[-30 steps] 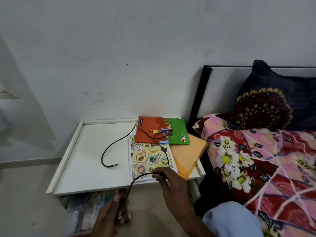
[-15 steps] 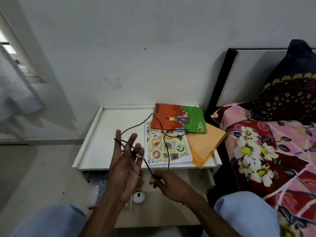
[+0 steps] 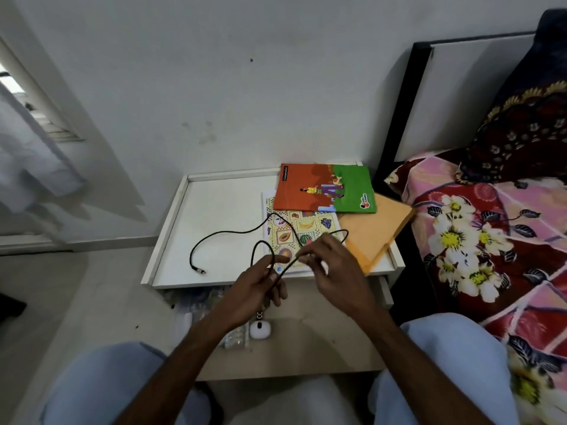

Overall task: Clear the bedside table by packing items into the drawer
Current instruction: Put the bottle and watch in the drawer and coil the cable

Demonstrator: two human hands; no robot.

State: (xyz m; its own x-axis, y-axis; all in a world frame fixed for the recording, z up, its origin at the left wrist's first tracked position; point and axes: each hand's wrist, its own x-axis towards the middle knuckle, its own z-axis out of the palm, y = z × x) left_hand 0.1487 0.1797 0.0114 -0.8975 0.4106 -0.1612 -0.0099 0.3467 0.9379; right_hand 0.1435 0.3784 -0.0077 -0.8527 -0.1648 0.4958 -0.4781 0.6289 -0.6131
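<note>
A thin black cable (image 3: 228, 233) loops over the white bedside table (image 3: 211, 210), its free plug end lying on the tabletop at the left. My left hand (image 3: 257, 286) grips one part of the cable and my right hand (image 3: 331, 265) pinches another part, both over the table's front edge. An orange and green book (image 3: 325, 188) lies at the back, overlapping a fruit-patterned book (image 3: 294, 228). An orange folder (image 3: 371, 234) lies at the right corner. The drawer (image 3: 306, 348) below stands pulled out, with a small white case (image 3: 260, 329) and other small items inside.
The bed with a floral sheet (image 3: 478, 240) and a dark pillow (image 3: 527, 118) stands right beside the table. A plain wall is behind. My knees in light blue trousers (image 3: 101, 381) flank the drawer. Bare floor lies to the left.
My left hand, spread open half a second ago, has closed on the cable. My right hand rose from the drawer front to above the table edge. The cable has slid off the orange and green book.
</note>
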